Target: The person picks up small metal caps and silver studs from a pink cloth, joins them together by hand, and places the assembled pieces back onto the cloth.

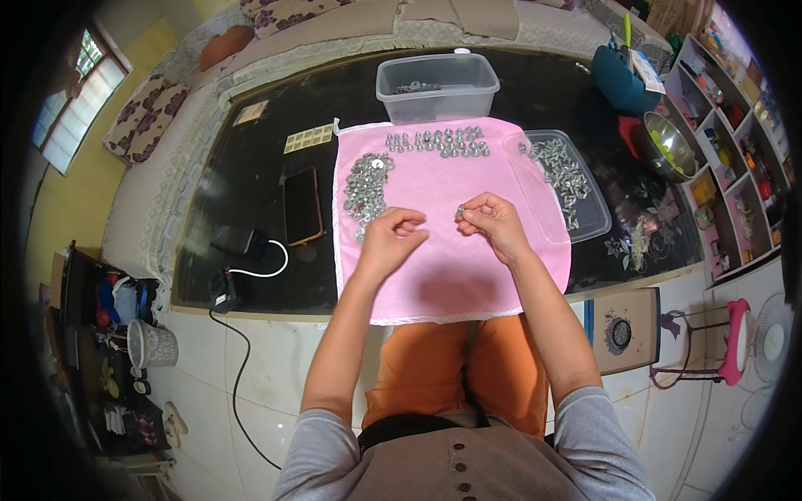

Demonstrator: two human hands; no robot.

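On a pink cloth (451, 179) with a white border, my right hand (494, 224) pinches a small silvery metal piece (460, 214) between thumb and fingertips; its exact kind is too small to tell. My left hand (391, 240) hovers beside a pile of round metal washers (365, 185), fingers loosely curled, thumb apart, nothing visible between them. Several small screw-like pieces stand upright in rows (439, 142) at the cloth's far side. To the right, loose silvery screws (564, 175) lie in a clear plastic lid (597, 219) that partly overlaps the cloth.
Behind the cloth stands a clear plastic tub (437, 96) with dark bits inside. A phone (302, 206) and a charger with a cable (238, 240) lie on the black table at left. A metal bowl (668, 146) and a teal holder (620, 82) are at far right.
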